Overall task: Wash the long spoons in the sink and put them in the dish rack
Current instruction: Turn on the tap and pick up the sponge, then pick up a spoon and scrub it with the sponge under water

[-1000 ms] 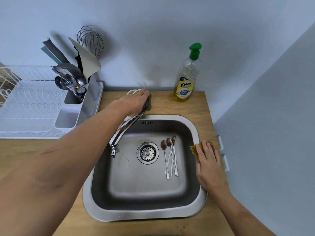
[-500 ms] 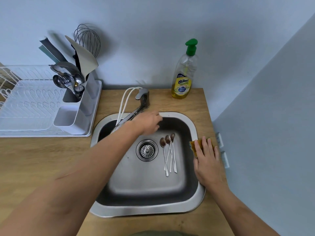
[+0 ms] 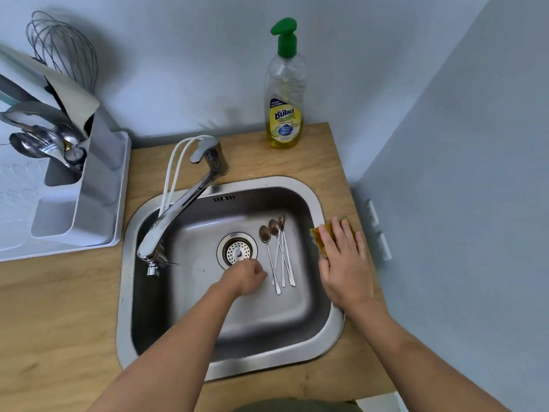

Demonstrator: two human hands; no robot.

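Observation:
Three long spoons (image 3: 279, 254) lie side by side on the floor of the steel sink (image 3: 127, 292), bowls pointing away from me, just right of the drain (image 3: 237, 251). My left hand (image 3: 245, 278) is down in the basin with its fingers curled, right beside the spoon handle ends; all three spoons lie outside its grasp. My right hand (image 3: 346, 269) lies flat on a yellow sponge (image 3: 318, 239) at the sink's right rim. The white dish rack (image 3: 17, 203) stands on the counter at the far left.
The faucet (image 3: 178, 212) slants over the left half of the basin. A grey cutlery holder (image 3: 89, 185) with utensils and a whisk sits on the rack's right side. A soap bottle (image 3: 284, 96) with a green pump stands behind the sink. A wall closes off the right.
My left hand left the faucet handle, crossed the basin toward me and now sits beside the spoon handles. My right hand stayed on the sponge. The camera moved closer.

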